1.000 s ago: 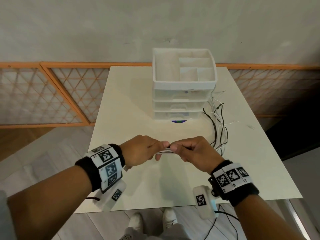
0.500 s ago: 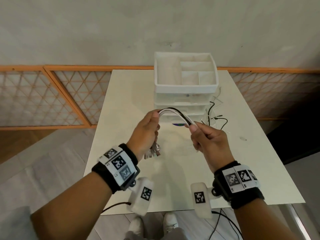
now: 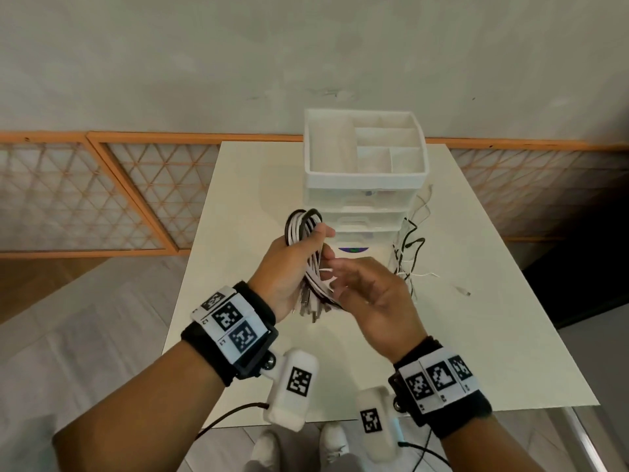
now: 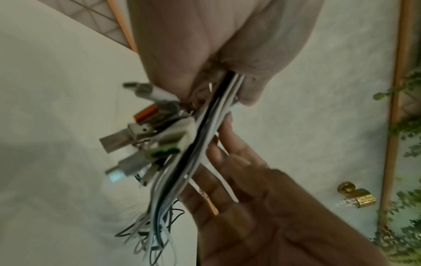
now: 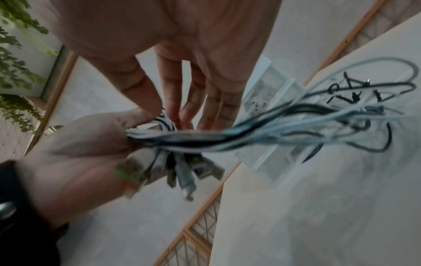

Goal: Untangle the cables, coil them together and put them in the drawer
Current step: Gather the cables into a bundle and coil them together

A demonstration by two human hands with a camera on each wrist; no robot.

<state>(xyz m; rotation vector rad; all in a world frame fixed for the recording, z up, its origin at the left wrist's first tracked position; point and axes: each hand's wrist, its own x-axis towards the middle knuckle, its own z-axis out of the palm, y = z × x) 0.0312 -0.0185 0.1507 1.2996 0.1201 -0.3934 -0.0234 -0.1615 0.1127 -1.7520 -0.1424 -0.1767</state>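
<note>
My left hand point(image 3: 289, 264) grips a bundle of white and black cables point(image 3: 301, 224), folded into a loop that sticks up above the fist. Its USB plugs point(image 3: 308, 310) hang out below the fist. In the left wrist view the fist point(image 4: 216, 54) squeezes the bundle point(image 4: 200, 144) beside the plugs point(image 4: 127, 140). My right hand point(image 3: 360, 287) lies against the bundle with straight fingers, and one white strand runs between them. The loose cable tails point(image 3: 406, 253) trail onto the table right of the white drawer unit point(image 3: 360, 180). All its drawers are shut.
The drawer unit stands at the back middle of the pale table point(image 3: 476, 335), with a divided open tray on top. A purple disc point(image 3: 352, 249) shows under its front. One small plug end point(image 3: 464, 291) lies at the table's right. An orange lattice rail runs behind.
Both hands rose from near the table. The straight bundle pinched between them got folded into a loop. My left hand now grips it alone; my right hand let go and opened.
</note>
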